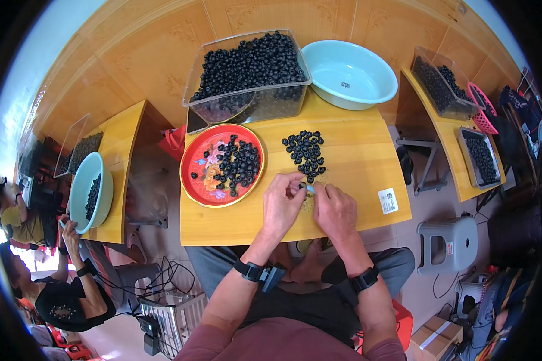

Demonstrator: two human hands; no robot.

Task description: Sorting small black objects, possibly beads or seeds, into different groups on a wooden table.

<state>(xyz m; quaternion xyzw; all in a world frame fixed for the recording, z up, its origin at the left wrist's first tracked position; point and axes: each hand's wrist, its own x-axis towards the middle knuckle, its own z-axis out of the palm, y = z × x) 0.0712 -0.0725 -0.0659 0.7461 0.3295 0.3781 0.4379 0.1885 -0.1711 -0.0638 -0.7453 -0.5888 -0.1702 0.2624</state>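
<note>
Where the two hands meet, we find a single black bead (302, 186) just above the tabletop, near the front of the table. The left hand (283, 201) has it pinched, thumb and forefinger nearly closed. The right hand (335, 210) has its fingers curled closed around a slim pale blue tool (310, 188) whose end meets the bead; its exact tip is too small for us to make out. Fine crumbs (308, 203) dust the wood beneath.

Just beyond the fingertips lies a loose cluster of beads (305, 150), many showing a small hole. To its left, a red floral tray (195, 188) holds a scattered batch, and behind both stands a clear plastic bin (283, 108) heaped with more. Beside the bin, on the right, is a pale blue basin (343, 63).

We judge the work to be partway along — the crumbs suggest some beads have been worked, yet we cannot tell whether the cluster or the tray holds the finished ones. If the bin is untouched stock, most remains.

Farther left, a co-worker (66, 301) sits by a yellow side table (121, 156) — it bears another pale blue basin with dark beads.
</note>
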